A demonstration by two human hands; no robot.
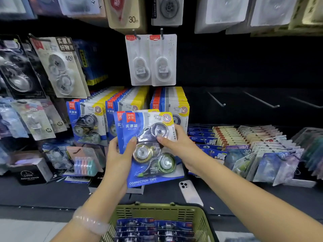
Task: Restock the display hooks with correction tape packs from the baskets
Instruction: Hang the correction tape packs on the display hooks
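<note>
Both hands hold a small stack of blue correction tape packs (148, 151) in front of the display. My left hand (118, 154) grips the stack's left edge, thumb on the front pack. My right hand (176, 145) grips the right side, thumb across the blister. Behind them, three hooks carry full rows of the same blue and yellow packs (87, 123). A green basket (157, 209) at the bottom holds several more blue packs (155, 227). To the right, bare metal hooks (216, 99) stick out from the black panel.
A white phone (190, 192) lies on the dark shelf ledge just above the basket. Two white tape packs (151, 60) hang above the blue rows. Other stationery packs hang at left and lie in rows at right (262, 151). A dark box (29, 170) sits at lower left.
</note>
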